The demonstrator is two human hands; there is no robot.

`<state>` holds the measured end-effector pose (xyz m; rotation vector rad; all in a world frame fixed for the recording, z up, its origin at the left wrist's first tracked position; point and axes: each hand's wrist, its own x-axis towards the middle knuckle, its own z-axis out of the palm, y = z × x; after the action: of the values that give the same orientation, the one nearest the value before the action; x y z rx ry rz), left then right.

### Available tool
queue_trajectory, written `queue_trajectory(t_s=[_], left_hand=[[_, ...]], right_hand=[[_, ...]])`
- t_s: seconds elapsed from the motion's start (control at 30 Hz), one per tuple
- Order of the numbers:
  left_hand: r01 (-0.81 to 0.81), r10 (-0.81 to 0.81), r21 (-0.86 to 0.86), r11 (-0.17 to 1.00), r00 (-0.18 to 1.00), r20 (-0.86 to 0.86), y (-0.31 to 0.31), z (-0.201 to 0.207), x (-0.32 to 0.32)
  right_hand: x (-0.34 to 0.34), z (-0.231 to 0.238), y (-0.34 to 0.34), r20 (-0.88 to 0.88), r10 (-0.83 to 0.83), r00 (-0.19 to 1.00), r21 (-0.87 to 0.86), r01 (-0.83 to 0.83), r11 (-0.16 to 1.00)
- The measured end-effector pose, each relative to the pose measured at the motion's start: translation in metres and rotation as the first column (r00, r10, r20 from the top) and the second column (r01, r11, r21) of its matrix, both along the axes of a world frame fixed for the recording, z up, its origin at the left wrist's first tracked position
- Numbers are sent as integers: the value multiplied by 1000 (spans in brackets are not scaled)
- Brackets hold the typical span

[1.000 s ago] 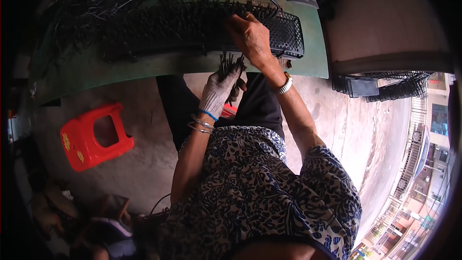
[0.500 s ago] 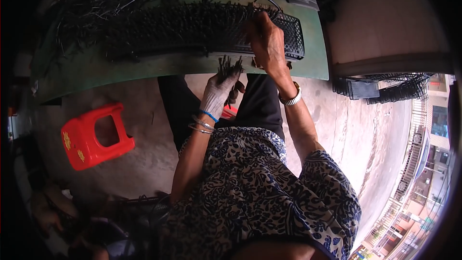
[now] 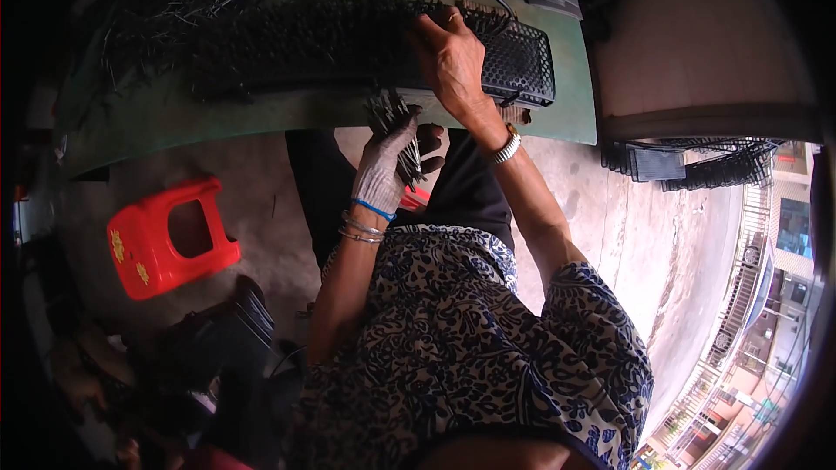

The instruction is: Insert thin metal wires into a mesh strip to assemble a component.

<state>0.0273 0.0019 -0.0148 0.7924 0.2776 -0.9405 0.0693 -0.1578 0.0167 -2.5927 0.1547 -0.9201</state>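
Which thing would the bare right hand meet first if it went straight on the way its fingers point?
Probably the thin black strips packed along the long black mesh tray; the right hand overlaps them in view, so any gap is unclear.

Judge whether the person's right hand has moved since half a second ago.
Yes: the right hand has moved left, farther from the right end of the black mesh tray.

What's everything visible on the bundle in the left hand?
The bundle is many thin, stiff-looking dark strips, material unclear. It is tilted in the gloved left hand, upper ends uneven and spread near the front edge of the green table, lower ends poking out below the grip. The hand hides part of it.
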Motion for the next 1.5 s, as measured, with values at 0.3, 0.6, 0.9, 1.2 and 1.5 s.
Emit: queue_trajectory(t_s=[0.3,0.6,0.9,1.2,1.5], left_hand=[[-69,61,97,993,995,85,4,3,-2],[-55,29,132,990,982,188,1,10,-8],[-168,159,145,975,985,70,4,-2,-5],[-106,103,73,992,994,44,4,-10,-5],[-115,108,95,989,991,76,4,-4,-5]], right_hand=[[-20,3,-2,-127,-37,991,-62,30,998],[-58,13,-5,-323,513,795,673,-188,715],[-42,22,-8,6,38,999,462,-36,886],[-14,2,0,42,87,995,228,-94,969],[0,-13,2,-168,-12,986,-117,-8,993]])
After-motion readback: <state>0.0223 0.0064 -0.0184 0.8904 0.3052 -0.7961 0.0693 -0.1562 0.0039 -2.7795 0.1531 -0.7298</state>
